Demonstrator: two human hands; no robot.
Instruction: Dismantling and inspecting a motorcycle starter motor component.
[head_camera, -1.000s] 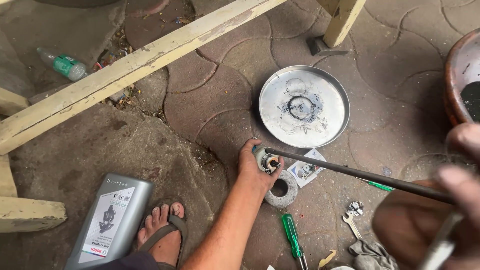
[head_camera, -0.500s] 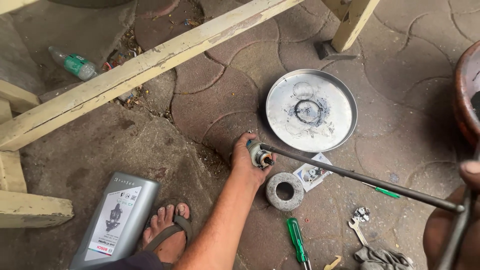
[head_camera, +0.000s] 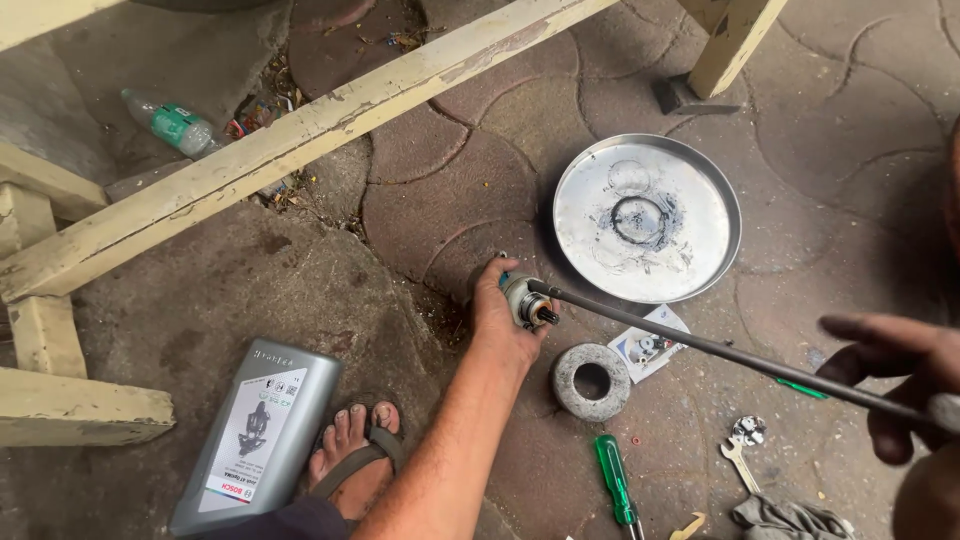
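Taking the round silver metal tray (head_camera: 646, 150) as the landmark: far to its left a clear plastic bottle with a green label (head_camera: 168, 124) lies beyond the long cream-painted wooden beam (head_camera: 300, 135). Down-left of the tray a grey rectangular oil canister (head_camera: 255, 432) lies flat on the paved floor (head_camera: 430, 200), with a sandalled foot (head_camera: 352, 455) just beside it.

Just below the tray's left rim the left hand (head_camera: 502, 312) has its grip curled tight around a small silvery cylindrical fitting (head_camera: 527, 301) at the end of a long dark steel rod (head_camera: 730, 352). The rod slants down and rightward, passing below the tray, to the right hand (head_camera: 895, 385); there the grip seems wrapped around the rod's far end, though that edge of the view is blurred and the fingers look partly loose.

Below the tray, under the rod, sit a grey stone-like ring (head_camera: 592, 381), a green-handled screwdriver (head_camera: 613, 482) and a small spanner (head_camera: 741, 447).

The rod looks stiff, fairly heavy and probably greasy; it handles best held at both ends, as now.
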